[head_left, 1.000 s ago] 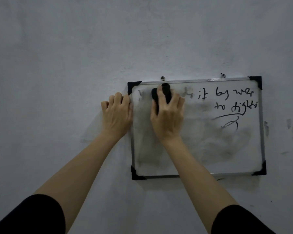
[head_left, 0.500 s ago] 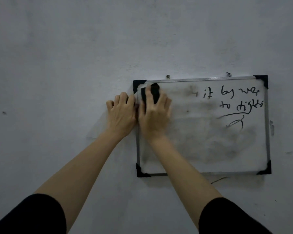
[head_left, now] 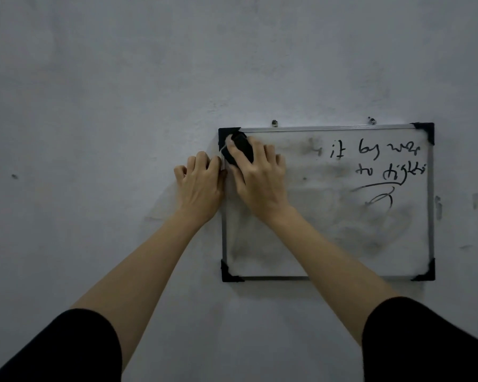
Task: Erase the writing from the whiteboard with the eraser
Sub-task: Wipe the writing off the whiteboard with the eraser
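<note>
- The small black oblong eraser (head_left: 242, 150) sits flat on the white, metal-framed whiteboard with black plastic corner caps (head_left: 329, 244), in the board's top left corner and touching the corner cap there.
- The right hand (head_left: 260, 183) grips the eraser, fingers curled over its top and thumb along its near side. Its forearm crosses the board's lower left part.
- The eraser's long axis is tilted, with its upper end leaning toward that corner.
- The black handwritten lines and looped underline (head_left: 375, 161) lie in the board's upper right part, well apart from the eraser and straight across to the right of it. The next stroke should probably sweep that way, and the right hand is the nearer one.
- The left hand (head_left: 202, 188) rests on the grey wall (head_left: 94, 133) against the board's left frame edge, fingers bent. Whether it hooks the frame I cannot tell.
</note>
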`<state>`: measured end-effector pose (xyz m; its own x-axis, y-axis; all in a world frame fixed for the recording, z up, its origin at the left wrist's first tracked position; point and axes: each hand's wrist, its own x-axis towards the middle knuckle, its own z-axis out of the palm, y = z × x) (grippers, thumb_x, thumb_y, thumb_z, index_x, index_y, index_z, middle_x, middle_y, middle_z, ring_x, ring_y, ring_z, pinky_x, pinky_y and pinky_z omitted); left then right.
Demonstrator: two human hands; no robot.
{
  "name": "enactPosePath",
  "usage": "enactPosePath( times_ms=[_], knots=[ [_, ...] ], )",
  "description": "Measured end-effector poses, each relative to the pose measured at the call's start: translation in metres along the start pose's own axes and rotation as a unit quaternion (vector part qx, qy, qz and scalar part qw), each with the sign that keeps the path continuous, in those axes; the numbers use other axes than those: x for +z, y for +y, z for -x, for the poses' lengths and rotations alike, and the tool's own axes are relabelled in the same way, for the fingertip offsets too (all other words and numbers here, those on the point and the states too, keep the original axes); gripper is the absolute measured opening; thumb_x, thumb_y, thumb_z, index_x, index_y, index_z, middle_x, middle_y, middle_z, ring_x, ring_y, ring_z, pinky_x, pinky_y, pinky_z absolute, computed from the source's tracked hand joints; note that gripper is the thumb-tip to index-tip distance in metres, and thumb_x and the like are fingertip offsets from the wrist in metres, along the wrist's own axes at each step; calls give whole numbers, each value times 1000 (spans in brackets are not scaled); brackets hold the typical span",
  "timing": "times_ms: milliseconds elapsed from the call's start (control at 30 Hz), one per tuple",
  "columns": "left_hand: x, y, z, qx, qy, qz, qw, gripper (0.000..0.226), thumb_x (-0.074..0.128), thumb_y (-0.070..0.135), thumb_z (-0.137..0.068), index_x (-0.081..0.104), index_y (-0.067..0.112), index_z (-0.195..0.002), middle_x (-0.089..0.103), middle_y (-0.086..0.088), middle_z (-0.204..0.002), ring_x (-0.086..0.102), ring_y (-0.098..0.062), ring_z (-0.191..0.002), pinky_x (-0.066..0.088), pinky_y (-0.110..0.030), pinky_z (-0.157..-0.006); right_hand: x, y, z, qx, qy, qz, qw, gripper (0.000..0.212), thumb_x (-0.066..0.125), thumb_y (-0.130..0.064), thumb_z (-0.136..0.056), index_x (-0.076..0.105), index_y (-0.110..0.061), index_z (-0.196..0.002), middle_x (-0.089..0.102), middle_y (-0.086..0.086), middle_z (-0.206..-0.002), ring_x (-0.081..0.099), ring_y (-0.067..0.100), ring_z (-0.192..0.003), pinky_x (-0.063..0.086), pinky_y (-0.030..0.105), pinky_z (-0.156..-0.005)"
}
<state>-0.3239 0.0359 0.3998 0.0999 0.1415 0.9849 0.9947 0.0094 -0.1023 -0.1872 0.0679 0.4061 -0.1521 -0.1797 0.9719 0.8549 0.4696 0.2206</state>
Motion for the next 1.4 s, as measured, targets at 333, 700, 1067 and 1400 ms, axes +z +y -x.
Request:
enactPosePath(
  times_ms=[333,700,1067,1400],
  knots=[
    [1,4,9,-13,-2,11,1000,27,34,31,-89,52,11,-85,47,-9,-83,43,-26,-74,21,-35,-65,-6,3,-6,6,-46,-23,999,40,48,-32,-89,63,-27,-126,59,8,-128,54,30,-100,43,43,-73],
    [-4,7,44,-10,-46,16,999,28,36,31,-87,53,10,-81,46,-7,-81,42,-26,-74,23,-35,-65,-10,11,0,8,-47,0,999,41,63,-26,-87,61,-32,-128,58,5,-131,52,28,-101,40,42,-74],
    [-17,26,45,-55,-23,27,998,10,47,17,-69,45,10,-76,44,-9,-81,39,-25,-74,24,-35,-65,-24,39,51,-59,-59,31,996,51,64,-17,-86,56,-23,-135,54,17,-131,51,35,-99,42,44,-76],
    [-14,75,-12,10,38,110,993,48,38,8,-71,58,4,-114,57,-13,-115,51,-29,-107,29,-35,-91,-11,44,19,266,41,83,959,40,63,-23,-89,61,-21,-129,59,20,-122,50,34,-100,46,41,-72]
  ],
)
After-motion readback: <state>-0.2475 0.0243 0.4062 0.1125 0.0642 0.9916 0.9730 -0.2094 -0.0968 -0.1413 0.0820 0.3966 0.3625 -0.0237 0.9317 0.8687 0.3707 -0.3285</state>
